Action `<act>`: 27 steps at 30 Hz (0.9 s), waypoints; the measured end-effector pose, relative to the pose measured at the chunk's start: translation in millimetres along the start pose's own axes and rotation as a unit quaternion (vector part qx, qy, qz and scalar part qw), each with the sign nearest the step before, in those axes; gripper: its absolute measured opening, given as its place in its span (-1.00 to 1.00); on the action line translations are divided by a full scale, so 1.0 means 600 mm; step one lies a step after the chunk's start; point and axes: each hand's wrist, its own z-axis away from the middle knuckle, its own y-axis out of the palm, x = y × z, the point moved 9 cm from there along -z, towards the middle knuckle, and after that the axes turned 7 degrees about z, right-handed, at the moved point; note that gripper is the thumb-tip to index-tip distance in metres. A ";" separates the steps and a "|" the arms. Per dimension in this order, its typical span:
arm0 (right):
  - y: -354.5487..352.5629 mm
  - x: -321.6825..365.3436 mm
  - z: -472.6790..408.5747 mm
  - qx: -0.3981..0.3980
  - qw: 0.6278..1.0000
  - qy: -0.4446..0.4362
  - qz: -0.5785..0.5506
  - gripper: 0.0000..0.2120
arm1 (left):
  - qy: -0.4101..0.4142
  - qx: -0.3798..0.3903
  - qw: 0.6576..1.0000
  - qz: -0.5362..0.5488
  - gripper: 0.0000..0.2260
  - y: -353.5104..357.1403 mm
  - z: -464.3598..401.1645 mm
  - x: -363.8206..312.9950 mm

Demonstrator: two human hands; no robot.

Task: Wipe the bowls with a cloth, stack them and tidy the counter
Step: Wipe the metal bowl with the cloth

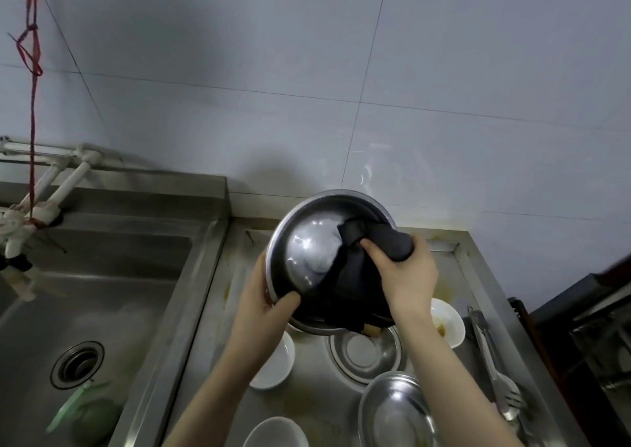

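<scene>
Left hand (264,301) gripping the big metal bowl (316,252) by its rim (tipped up); right hand (408,270) squeezing the dark cloth (365,258) inside it.

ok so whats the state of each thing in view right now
large steel bowl: held up, tilted
dark cloth: pressed inside the bowl
left hand: gripping the rim
right hand: clutching the cloth
small steel bowl: upright on counter
white bowl: stained, unwiped
sink: no dishes
</scene>
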 end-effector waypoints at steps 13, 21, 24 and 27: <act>0.027 0.094 -0.016 0.118 0.951 -0.275 0.081 -0.56 | -0.186 0.178 0.961 -0.099 -0.60 0.015 -0.019 0.046; 0.023 0.069 0.054 0.156 0.973 -0.169 0.027 -0.50 | -0.185 -0.063 0.977 0.087 -0.84 -0.010 0.001 0.062; 0.061 0.066 0.101 0.094 0.926 -0.284 0.230 -0.63 | -0.127 -0.064 0.987 0.074 -0.85 0.010 0.005 0.035; 0.072 0.057 0.105 0.053 0.912 -0.304 0.270 -0.50 | -0.086 -0.063 0.992 0.073 -0.82 0.013 0.009 0.014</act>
